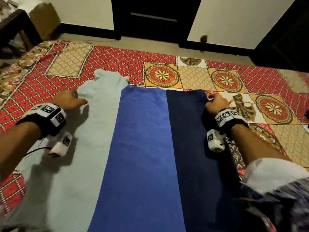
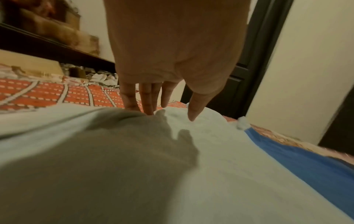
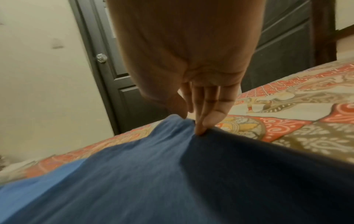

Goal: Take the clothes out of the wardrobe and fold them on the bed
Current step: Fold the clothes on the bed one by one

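Observation:
A long cloth lies flat on the patterned bed [image 1: 117,61] in three bands: pale grey-blue [image 1: 93,118], royal blue [image 1: 138,131] and navy [image 1: 189,131]. Whether it is one garment or several, I cannot tell. My left hand [image 1: 73,97] rests at the pale band's upper left edge. In the left wrist view its fingers [image 2: 147,104] are straight, tips pressing the pale cloth [image 2: 210,151]. My right hand [image 1: 212,99] is at the navy band's far right corner. There its thumb and fingertips [image 3: 201,128] pinch a raised ridge of the navy cloth [image 3: 249,166].
Beyond the bed's far edge runs a strip of floor, then a dark door [image 1: 155,17] between pale walls. A cardboard box [image 1: 45,19] and a dark table stand at the far left. Dark furniture [image 1: 287,39] stands at the far right.

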A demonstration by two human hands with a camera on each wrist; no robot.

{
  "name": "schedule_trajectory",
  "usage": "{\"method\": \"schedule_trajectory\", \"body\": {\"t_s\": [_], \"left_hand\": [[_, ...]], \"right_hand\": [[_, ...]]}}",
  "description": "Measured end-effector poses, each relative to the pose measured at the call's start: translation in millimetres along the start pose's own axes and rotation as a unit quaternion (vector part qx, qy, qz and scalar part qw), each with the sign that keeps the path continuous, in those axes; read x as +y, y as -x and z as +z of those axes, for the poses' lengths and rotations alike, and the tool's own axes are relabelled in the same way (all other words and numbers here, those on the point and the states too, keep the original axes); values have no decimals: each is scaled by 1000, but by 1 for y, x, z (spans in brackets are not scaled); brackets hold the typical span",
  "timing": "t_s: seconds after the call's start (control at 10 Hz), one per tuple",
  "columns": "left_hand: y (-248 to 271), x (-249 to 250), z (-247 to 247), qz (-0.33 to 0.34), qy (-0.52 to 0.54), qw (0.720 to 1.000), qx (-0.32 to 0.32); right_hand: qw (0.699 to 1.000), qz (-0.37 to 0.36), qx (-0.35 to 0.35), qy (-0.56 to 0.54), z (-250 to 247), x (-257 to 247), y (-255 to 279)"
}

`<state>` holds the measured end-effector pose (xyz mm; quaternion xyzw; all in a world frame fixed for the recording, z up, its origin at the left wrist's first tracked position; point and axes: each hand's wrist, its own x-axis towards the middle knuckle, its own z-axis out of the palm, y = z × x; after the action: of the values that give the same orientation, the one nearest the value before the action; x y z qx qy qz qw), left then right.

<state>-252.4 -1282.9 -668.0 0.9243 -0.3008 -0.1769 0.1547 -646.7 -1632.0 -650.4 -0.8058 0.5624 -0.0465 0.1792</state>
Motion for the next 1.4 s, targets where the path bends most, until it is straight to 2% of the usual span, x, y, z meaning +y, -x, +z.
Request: {"method": "schedule_trajectory", "body": {"t_s": [0.1,0.2,0.3,0.4,0.5,0.6,0.7,0.8,1.0,1.1,1.2,1.3,1.4], "left_hand": [[-27,-2,4,-62,78,995,25],[-46,-8,6,-121,108,986,42],[-59,-16,6,-146,123,981,39],[-78,-23,-1,-176,138,974,25],[-98,-33,-1,-208,156,964,-54],[-112,-43,-1,-192,160,968,-29],[-79,-25,-6,-159,195,968,18],[-72,-20,-4,-173,204,963,42],[-65,-2,5,-170,220,957,78],[-53,26,6,5,13,988,151],[-42,77,24,260,-64,961,75],[-41,120,53,331,-146,932,-3],[-47,139,67,313,-237,920,-5]], "right_hand": [[1000,23,8,-19,6,-5,-33],[998,-37,-20,55,11,-11,-54],[988,-92,-56,114,13,-12,-68],[988,-90,-62,108,9,-7,-81],[992,-72,-35,93,-1,2,-89],[993,-48,-5,104,-10,10,-89],[991,-37,18,131,-8,12,-84],[994,-41,34,96,-6,18,-82],[997,-26,19,-75,-16,31,-81],[992,3,22,-122,-17,25,-78],[953,37,15,-299,-17,10,-70],[920,42,-7,-389,-21,1,-63],[940,-11,-45,-339,-31,5,-57]]}}
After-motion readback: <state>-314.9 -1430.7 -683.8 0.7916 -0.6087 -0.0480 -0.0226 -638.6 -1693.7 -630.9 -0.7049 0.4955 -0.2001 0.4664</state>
